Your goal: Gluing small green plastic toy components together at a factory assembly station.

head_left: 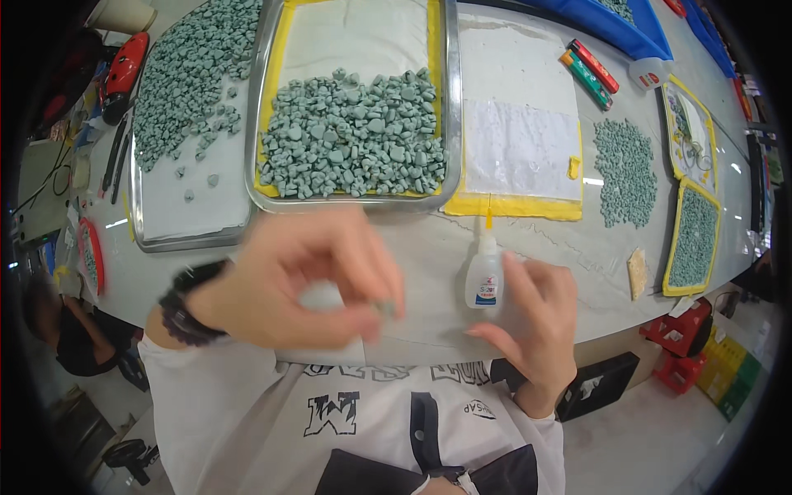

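I read the right hand spread wide just right of the bottle; left of it, my left hand pinches a blurred greenish stone.

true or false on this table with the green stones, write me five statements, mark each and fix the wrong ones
1. The translucent plastic bottle with a yellow nozzle is nearer the right hand than the left hand. True.
2. Pale green stones cover the whole rectangular silver metal tray. False: its far part shows bare white lining.
3. Dark bands circle the left wrist. True.
4. The slim red stick and slim green stick lie far apart. False: they lie side by side.
5. The open yellow-edged case at right holds small green stones. True.
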The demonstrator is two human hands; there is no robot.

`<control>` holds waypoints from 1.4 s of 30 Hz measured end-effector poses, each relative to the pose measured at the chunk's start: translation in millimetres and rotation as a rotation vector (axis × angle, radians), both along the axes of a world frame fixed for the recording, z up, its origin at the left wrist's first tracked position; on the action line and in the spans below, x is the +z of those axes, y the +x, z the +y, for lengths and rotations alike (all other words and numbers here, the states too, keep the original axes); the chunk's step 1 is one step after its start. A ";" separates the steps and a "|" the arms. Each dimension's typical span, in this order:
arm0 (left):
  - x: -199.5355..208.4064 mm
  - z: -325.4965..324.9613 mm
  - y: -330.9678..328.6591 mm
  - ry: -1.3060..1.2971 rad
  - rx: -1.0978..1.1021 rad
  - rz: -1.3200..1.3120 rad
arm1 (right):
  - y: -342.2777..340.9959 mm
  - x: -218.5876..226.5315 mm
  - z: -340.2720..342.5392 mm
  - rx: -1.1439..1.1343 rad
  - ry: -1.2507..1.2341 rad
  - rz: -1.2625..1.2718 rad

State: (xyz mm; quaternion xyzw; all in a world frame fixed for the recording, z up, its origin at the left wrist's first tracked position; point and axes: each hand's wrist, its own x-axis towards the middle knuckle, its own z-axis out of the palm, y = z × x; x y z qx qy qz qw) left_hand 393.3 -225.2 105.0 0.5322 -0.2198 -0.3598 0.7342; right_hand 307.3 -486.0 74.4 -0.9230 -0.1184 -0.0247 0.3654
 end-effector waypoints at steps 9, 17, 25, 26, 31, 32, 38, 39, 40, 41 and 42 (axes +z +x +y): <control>-59.8 -12.6 -29.1 0.146 0.165 0.418 | 6.5 -14.7 9.0 0.006 0.332 0.068; -59.2 -7.0 -25.7 0.069 0.158 0.562 | -6.1 -19.9 62.5 -0.064 1.027 -0.157; -58.6 -8.7 -26.4 0.065 0.166 0.586 | -12.6 -37.3 57.9 0.071 0.908 -0.118; -59.0 -9.2 -26.7 0.064 0.168 0.575 | -11.0 -39.9 58.2 0.077 0.881 -0.183; -57.9 -11.0 -27.5 0.095 0.183 0.548 | -3.6 -38.7 52.3 0.138 0.675 -0.173; -57.9 -11.0 -27.9 0.111 0.189 0.545 | -2.7 -38.4 52.9 0.142 0.664 -0.150; -58.7 -10.2 -28.4 0.099 0.164 0.576 | 2.1 -33.9 49.5 0.209 0.637 -0.032; -58.9 -10.3 -28.7 0.094 0.161 0.579 | 1.8 -34.0 49.8 0.209 0.636 -0.031; -59.2 -10.5 -29.0 0.089 0.158 0.581 | 1.3 -34.4 50.7 0.181 0.647 -0.029; -59.4 -10.7 -29.3 0.089 0.158 0.582 | 0.8 -34.8 51.7 0.154 0.658 -0.026; -59.6 -11.0 -29.6 0.090 0.160 0.571 | 0.5 -34.9 52.1 0.126 0.669 -0.023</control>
